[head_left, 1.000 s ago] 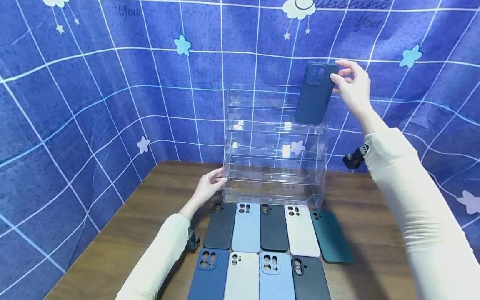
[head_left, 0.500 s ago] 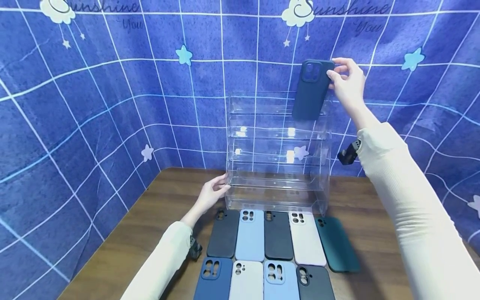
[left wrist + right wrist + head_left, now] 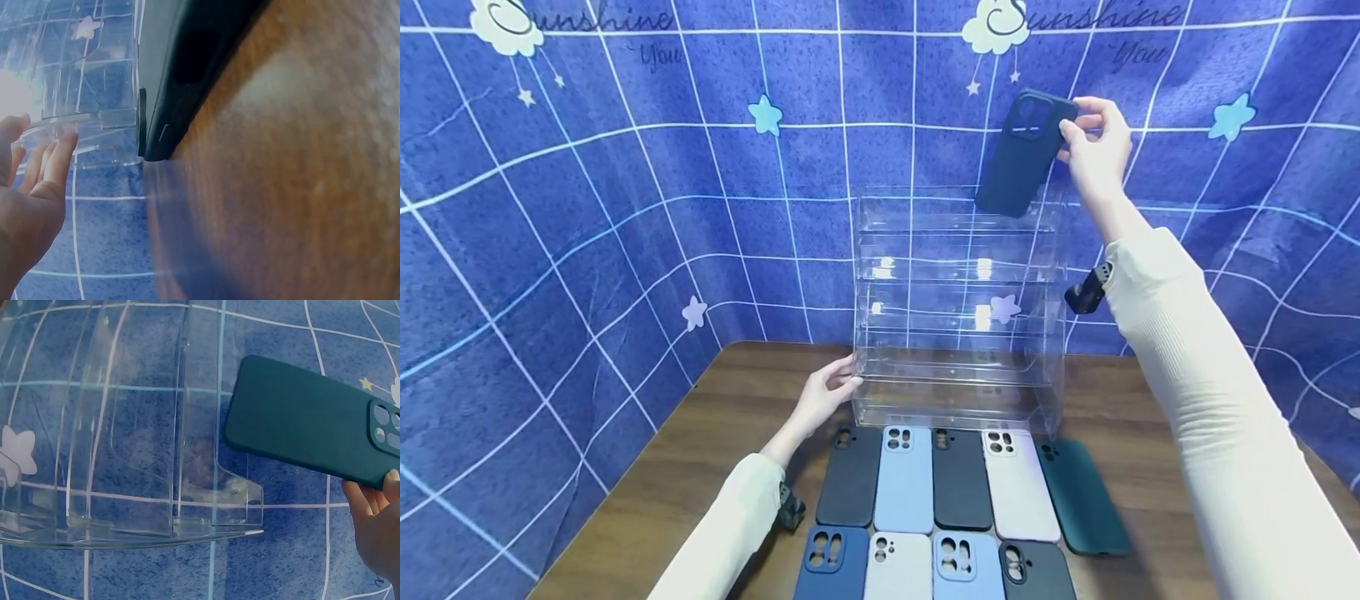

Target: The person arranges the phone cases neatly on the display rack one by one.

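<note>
A dark blue phone case (image 3: 1022, 154), looking dark teal in the right wrist view, is tilted above the upper right of a clear tiered display rack (image 3: 955, 367). My right hand (image 3: 1097, 150) pinches this case by its upper right edge, near the camera cutout. In the right wrist view, the case's lower end (image 3: 250, 406) is close to the rack's top tier (image 3: 237, 506); whether they touch I cannot tell. My left hand (image 3: 826, 396) holds the rack's lower left side edge, thumb and fingers around it in the left wrist view (image 3: 37, 181).
Two rows of phone cases lie on the wooden table (image 3: 692, 467) before the rack, including a black one (image 3: 850, 479), a light blue one (image 3: 904, 492), a white one (image 3: 1022, 496) and a green one (image 3: 1082, 500). A blue gridded curtain (image 3: 625, 167) hangs behind.
The right hand has raised the dark blue case, and its lower end has swung left, so it leans more. The left hand keeps its place at the rack. The head view has shifted slightly.
</note>
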Demonstrator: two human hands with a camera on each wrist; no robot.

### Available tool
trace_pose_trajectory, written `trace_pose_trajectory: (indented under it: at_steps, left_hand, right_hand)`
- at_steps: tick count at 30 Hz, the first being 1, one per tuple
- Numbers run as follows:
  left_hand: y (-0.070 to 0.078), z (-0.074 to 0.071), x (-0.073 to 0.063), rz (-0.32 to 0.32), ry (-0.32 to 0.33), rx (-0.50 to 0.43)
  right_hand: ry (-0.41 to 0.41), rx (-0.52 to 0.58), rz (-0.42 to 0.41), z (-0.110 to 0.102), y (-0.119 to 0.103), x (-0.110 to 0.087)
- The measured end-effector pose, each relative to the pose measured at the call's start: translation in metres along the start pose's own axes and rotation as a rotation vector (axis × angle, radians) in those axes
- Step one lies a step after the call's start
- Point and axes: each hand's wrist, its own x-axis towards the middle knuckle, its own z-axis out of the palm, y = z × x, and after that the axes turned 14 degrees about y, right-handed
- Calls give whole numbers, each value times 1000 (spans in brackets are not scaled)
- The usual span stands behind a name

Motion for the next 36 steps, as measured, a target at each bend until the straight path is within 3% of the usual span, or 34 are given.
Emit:
trace_pose_trajectory:
  at_steps: [7,12,18,22,29,32,36]
  left_hand:
    - [16,0,-7,-5,-5,7]
    - [0,2,1,23,17,18]
    - [-4,3,-2,53,42,64]
    - [-6,4,-2,81,54,79]
    - [-4,5,-3,73,44,66]
    - [-2,4,-5,59,42,75]
    - [12,2,-11,73,33,85]
  right_hand:
    - [53,10,-38,1,6,2]
    - [71,-60,-78,3,16,6]
    - [59,-114,-85,8,28,9]
    - [70,-96,-39,14,33,14]
    - [143,74,149,19,38,17]
    - [143,15,120,20,42,17]
    - [104,-157,54,20,49,16]
